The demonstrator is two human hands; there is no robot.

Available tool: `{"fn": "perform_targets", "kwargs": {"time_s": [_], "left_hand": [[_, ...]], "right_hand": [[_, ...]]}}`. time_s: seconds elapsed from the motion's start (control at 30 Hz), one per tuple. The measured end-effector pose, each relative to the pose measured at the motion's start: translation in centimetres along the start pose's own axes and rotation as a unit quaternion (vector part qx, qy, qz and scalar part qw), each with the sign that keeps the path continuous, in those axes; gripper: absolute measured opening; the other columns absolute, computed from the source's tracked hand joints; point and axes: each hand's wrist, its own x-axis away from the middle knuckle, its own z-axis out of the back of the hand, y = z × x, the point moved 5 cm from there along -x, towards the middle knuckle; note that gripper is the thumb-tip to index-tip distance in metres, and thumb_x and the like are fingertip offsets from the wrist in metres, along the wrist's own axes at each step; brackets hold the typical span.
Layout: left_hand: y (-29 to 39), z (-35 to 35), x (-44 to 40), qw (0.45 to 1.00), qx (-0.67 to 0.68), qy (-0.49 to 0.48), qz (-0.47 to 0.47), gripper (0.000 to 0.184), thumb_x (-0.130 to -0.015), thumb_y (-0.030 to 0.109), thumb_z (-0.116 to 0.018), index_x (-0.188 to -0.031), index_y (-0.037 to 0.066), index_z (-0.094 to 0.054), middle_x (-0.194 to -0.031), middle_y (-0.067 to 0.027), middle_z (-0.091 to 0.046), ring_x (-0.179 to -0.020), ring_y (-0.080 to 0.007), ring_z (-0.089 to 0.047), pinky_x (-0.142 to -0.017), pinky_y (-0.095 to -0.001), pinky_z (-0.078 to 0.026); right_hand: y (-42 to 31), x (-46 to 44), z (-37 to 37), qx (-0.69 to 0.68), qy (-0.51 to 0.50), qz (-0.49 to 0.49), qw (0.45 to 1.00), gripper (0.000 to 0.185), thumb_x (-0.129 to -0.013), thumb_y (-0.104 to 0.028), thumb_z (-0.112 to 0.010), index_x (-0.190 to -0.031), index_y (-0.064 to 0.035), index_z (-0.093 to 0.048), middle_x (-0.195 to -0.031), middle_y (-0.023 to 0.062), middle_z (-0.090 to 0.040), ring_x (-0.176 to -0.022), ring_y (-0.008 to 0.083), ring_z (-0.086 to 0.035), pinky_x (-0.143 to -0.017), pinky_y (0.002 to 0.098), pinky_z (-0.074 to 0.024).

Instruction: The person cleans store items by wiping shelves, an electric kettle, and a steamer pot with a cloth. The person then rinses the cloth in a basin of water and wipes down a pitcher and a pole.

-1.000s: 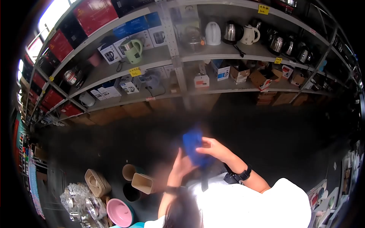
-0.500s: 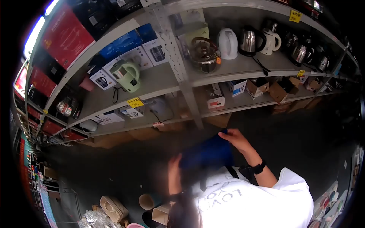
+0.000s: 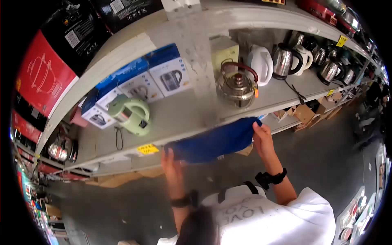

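A dark blue cloth [image 3: 212,141] is stretched out between my two hands, in front of the shelf edge. My left hand [image 3: 172,163] grips its left end, slightly blurred. The upper right corner is pinched between thumb and fingers of my right hand [image 3: 262,136]. Behind the cloth, a glass kettle [image 3: 239,87] with a dark red handle stands on the shelf, with a light green kettle [image 3: 131,116] further left. A yellow price tag [image 3: 148,149] hangs on the shelf edge just left of the cloth.
White and steel kettles [image 3: 282,61] line the shelf [image 3: 175,116] at the right. Boxed kettles [image 3: 169,77] stand behind the green one. A metal upright [image 3: 198,61] rises between the shelf sections. Red and black boxes [image 3: 45,73] fill the upper left. Below lies the grey floor [image 3: 134,208].
The blue cloth has gone from bunched up to spread wide as my hands moved apart and up. The shelves now appear nearer, and the tubs on the floor have mostly left the view.
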Motion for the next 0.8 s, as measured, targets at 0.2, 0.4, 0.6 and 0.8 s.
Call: {"fn": "perform_targets", "kwargs": {"time_s": [0.2, 0.4, 0.6, 0.8], "left_hand": [[5.5, -11.8, -12.4, 0.935, 0.193, -0.282, -0.097, 0.056, -0.09, 0.01, -0.05, -0.142, 0.0, -0.03, -0.142, -0.0153, -0.038, -0.132, -0.0272, -0.037, -0.11, -0.0425, -0.028], [0.9, -18.6, -14.8, 0.913, -0.209, -0.219, -0.275, 0.067, -0.098, 0.025, -0.049, -0.146, -0.006, -0.016, -0.15, -0.0215, -0.026, -0.134, -0.0303, -0.035, -0.106, -0.036, -0.033], [-3.8, -15.3, -14.8, 0.881, -0.281, -0.179, -0.335, 0.049, -0.097, 0.011, -0.042, -0.14, -0.008, -0.027, -0.132, -0.0277, -0.047, -0.121, -0.0372, -0.049, -0.1, -0.0398, -0.039], [-11.6, -9.0, -14.2, 0.892, -0.369, -0.172, -0.195, 0.045, -0.097, 0.009, -0.042, -0.137, -0.007, -0.033, -0.13, -0.0284, -0.048, -0.118, -0.0386, -0.051, -0.1, -0.0396, -0.039]], "right_hand": [[-5.1, -8.9, -11.6, 0.082, 0.014, 0.3, 0.95, 0.052, -0.096, -0.017, -0.052, -0.14, 0.0023, -0.032, -0.136, 0.011, -0.044, -0.127, 0.0179, -0.038, -0.106, 0.0313, -0.0284], [0.4, -16.1, -14.6, 0.376, 0.1, 0.327, 0.861, 0.049, -0.096, -0.023, -0.052, -0.133, 0.0054, -0.037, -0.115, 0.0205, -0.058, -0.1, 0.0251, -0.057, -0.088, 0.0335, -0.0441], [5.5, -14.7, -12.6, 0.335, 0.147, 0.325, 0.872, 0.05, -0.096, -0.015, -0.048, -0.139, 0.0057, -0.032, -0.13, 0.0191, -0.05, -0.117, 0.0252, -0.049, -0.1, 0.0336, -0.0366], [12.8, -11.0, -6.1, 0.364, 0.151, 0.167, 0.904, 0.044, -0.093, -0.013, -0.056, -0.131, 0.0047, -0.043, -0.117, 0.0167, -0.058, -0.103, 0.0208, -0.054, -0.091, 0.0318, -0.042]]}}
